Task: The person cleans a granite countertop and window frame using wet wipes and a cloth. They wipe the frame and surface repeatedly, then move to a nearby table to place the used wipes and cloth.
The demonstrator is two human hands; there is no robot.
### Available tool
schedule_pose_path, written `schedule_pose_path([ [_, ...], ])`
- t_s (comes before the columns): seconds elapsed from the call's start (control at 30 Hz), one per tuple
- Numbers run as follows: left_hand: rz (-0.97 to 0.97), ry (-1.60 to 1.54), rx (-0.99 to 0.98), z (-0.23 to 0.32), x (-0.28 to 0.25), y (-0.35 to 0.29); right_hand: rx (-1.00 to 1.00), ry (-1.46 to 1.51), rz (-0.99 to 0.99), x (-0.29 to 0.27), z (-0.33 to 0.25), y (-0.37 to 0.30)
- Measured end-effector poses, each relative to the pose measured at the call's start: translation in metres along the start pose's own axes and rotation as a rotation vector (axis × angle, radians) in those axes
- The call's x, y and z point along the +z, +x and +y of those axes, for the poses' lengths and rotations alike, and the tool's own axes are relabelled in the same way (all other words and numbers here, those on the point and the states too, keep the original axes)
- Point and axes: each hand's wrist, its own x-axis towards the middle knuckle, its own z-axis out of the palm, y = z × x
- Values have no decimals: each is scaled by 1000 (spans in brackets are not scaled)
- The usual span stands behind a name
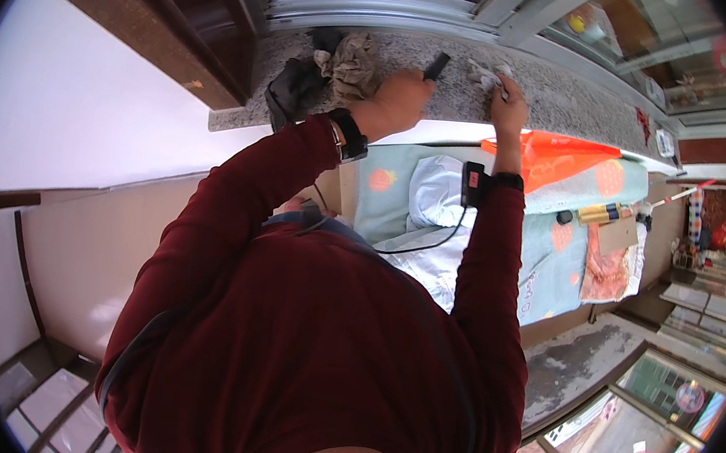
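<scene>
My left hand [403,101] is closed over the grey speckled stone ledge [559,93]. A short, dark, bar-like object [437,66] sticks out of its fingers toward the window; its kind cannot be made out. To the right, my right hand [508,109] is closed, with its fingertips pinching a crumpled white and grey cloth [485,75] that lies on the ledge. Left of my left hand sit a bunched brown cloth [352,64] and a bunched dark grey cloth [296,89].
A sliding window frame [384,6] runs behind the ledge. Below it, a bed with a pale green, fruit-patterned cover [542,270] holds an orange bag [553,162] and a white cloth [436,190]. A brown wooden post [151,18] stands at left. A cable [418,247] hangs from my right wrist.
</scene>
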Motion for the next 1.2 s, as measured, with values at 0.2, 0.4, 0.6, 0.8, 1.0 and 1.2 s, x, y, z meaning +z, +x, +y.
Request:
schedule_pose_path([
  [0.2,32,30,-79,-2,6,-5,-79,-14,-41,-8,-4,0],
  [0.4,79,54,-235,0,1,-6,-100,-104,15,2,-8,-6],
  [0.6,82,119,-292,6,-9,-7,-94,-129,50,8,-9,-9],
  [0.8,84,203,-77,6,-16,-17,-142,-108,57,7,-7,-9],
  [1.0,530,91,-346,-46,-67,-58,-70,-81,28,6,-5,-10],
  [1.2,430,221,-608,-76,-57,-76,-2,-5,70,7,-7,-4],
])
